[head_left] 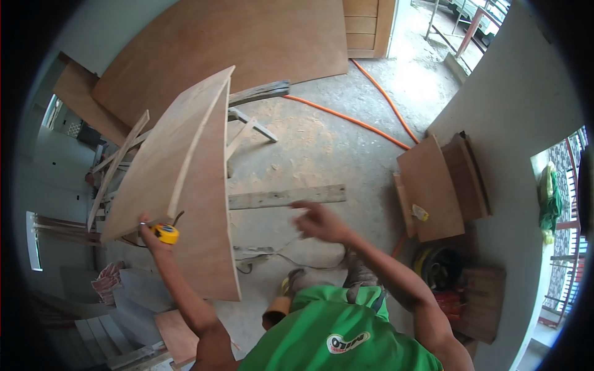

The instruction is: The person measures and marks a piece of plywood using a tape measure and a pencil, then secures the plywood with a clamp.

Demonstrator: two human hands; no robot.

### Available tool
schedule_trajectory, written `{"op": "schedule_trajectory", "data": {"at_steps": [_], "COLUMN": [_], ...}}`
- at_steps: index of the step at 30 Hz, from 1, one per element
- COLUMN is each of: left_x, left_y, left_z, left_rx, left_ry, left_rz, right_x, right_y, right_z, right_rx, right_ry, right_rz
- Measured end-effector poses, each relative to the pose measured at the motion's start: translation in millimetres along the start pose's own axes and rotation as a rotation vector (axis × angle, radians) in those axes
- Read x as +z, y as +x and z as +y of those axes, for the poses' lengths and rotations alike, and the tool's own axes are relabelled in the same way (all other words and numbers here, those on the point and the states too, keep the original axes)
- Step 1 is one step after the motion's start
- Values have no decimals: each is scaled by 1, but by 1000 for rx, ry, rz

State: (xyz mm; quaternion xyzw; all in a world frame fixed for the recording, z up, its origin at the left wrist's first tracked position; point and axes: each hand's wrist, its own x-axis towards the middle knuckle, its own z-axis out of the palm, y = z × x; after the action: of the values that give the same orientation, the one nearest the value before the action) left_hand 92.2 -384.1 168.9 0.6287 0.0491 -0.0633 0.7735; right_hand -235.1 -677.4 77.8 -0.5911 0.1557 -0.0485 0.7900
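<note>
A yellow tape measure (166,233) is in my left hand (153,238), at the near edge of a raised plywood sheet (164,142). The fingers on the tape's far side are partly hidden. Under this sheet lies another plywood panel (207,241), its long edge facing me. My right hand (318,221) is in the air over the floor, to the right of the panels. It is a little blurred, with the index finger stretched out and nothing visible in it. A weathered board (288,196) lies on the concrete beyond that hand.
A large plywood sheet (229,37) leans on the back wall. An orange hose (346,117) crosses the floor toward the doorway. Plywood pieces (433,188) and a dark round reel (438,266) stand at right. Grey boards (102,337) and cloth (108,281) lie at left.
</note>
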Motion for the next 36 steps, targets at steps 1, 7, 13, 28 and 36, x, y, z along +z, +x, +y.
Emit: {"op": "schedule_trajectory", "data": {"at_steps": [1,7,13,28,36], "left_x": [19,91,149,291,345], "left_y": [-5,17,32,113,190], "left_z": [10,41,118,215,191], "left_rx": [-8,241,197,188,227], "left_ry": [1,-4,25,209,209], "left_rz": [0,192,135,225,385], "right_x": [-47,-291,-433,-633,-641], "right_y": [-16,-123,-80,110,225], "right_z": [17,63,8,-7,-29], "right_rx": [48,337,444,812,639], "right_ry": [-78,-319,-371,-1101,-985], "right_rz": [184,550,661,133,187]}}
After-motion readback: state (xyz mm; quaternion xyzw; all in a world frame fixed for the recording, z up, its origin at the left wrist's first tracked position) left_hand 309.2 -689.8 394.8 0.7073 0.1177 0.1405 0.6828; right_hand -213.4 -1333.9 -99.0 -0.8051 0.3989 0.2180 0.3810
